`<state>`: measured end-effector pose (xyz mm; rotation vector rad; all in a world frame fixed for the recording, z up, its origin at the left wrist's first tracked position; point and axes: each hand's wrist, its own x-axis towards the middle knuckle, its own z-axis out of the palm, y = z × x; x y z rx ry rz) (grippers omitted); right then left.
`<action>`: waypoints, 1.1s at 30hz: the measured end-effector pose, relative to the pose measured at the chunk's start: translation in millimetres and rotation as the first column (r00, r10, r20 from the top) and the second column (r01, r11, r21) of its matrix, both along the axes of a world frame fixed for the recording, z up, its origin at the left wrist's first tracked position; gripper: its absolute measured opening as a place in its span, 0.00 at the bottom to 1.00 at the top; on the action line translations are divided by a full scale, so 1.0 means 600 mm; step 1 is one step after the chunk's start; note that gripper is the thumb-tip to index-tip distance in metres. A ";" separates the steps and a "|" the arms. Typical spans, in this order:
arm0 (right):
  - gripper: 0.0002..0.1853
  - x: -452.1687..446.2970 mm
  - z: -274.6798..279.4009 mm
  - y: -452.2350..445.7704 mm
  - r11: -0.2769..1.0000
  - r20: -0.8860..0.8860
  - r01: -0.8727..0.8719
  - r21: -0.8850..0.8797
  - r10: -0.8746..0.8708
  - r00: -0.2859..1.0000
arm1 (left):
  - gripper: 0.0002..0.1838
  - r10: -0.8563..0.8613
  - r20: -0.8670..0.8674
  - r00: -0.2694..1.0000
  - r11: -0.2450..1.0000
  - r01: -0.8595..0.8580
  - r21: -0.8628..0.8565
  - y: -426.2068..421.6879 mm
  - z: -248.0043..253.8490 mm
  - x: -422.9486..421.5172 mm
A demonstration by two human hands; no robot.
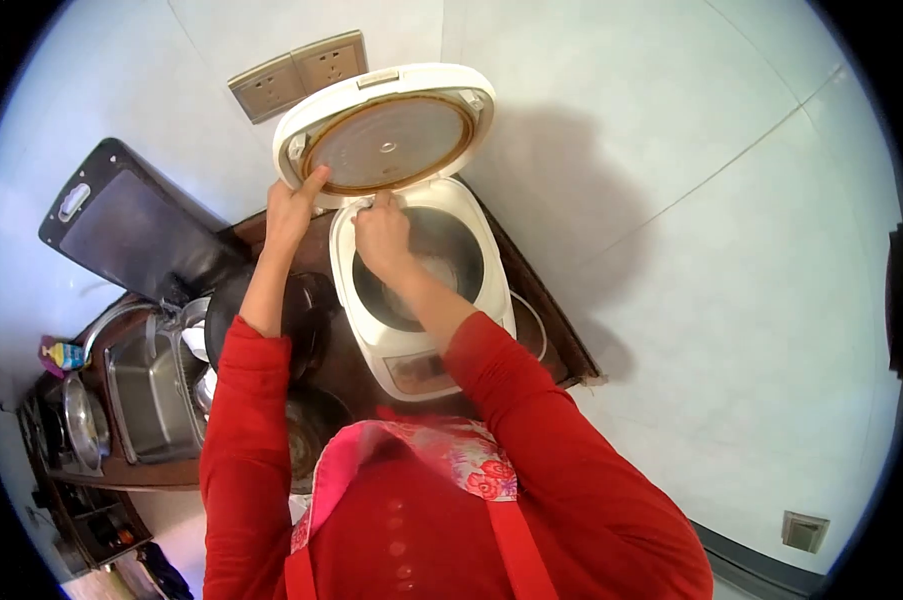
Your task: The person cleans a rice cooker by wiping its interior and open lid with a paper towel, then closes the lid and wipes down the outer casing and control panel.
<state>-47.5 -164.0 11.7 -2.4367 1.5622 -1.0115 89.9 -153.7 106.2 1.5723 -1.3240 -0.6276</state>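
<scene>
A white rice cooker (pixel 399 358) stands on the dark counter with its lid (pixel 389 140) raised. My left hand (pixel 291 208) is at the lid's lower left edge, thumb against the inner side, fingers closed on the rim. Over the back of the dark inner pot (pixel 439 250), near the hinge, my right hand (pixel 383 235) has its fingers curled together; what they pinch, if anything, is hidden. The bottom of the pot looks hazy, and its contents are hard to make out.
A black cutting board (pixel 141 225) leans on the wall at the left. Beside it are a metal sink (pixel 156 385), a dark pan (pixel 311 315) and a metal bowl (pixel 84 420). Wall sockets (pixel 299 76) sit behind the lid. The counter's right edge is close to the cooker.
</scene>
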 end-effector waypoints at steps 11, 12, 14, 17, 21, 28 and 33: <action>0.14 -0.176 0.013 -0.050 0.954 0.176 0.201 0.222 -0.242 0.954 | 0.25 0.030 0.019 0.999 0.999 -0.030 -0.010 0.005 0.007 -0.010; 0.13 -0.188 0.033 -0.038 0.955 0.275 0.183 0.232 -0.245 0.930 | 0.25 0.038 0.018 0.999 0.999 -0.038 -0.004 0.006 0.007 -0.010; 0.11 -0.190 0.041 -0.027 0.966 0.440 0.130 0.223 -0.219 0.871 | 0.25 0.034 0.023 0.999 0.999 -0.034 -0.003 0.006 0.008 -0.009; 0.09 -0.183 0.037 -0.020 0.982 0.605 0.040 0.186 -0.147 0.783 | 0.25 0.029 0.038 0.999 1.000 -0.029 -0.003 0.008 0.011 -0.010; 0.09 -0.160 0.019 -0.024 0.979 0.762 -0.049 0.198 -0.122 0.636 | 0.24 0.028 0.023 0.999 1.000 -0.028 -0.011 0.003 0.005 -0.007; 0.11 -0.210 0.021 -0.040 0.914 0.730 0.008 0.406 -0.329 0.600 | 0.26 0.018 0.070 0.997 0.999 -0.021 0.039 0.008 0.015 -0.011; 0.10 -0.217 0.027 -0.032 0.842 0.831 -0.133 0.522 -0.468 0.299 | 0.25 0.013 0.040 0.999 1.000 -0.012 -0.004 0.002 0.004 -0.006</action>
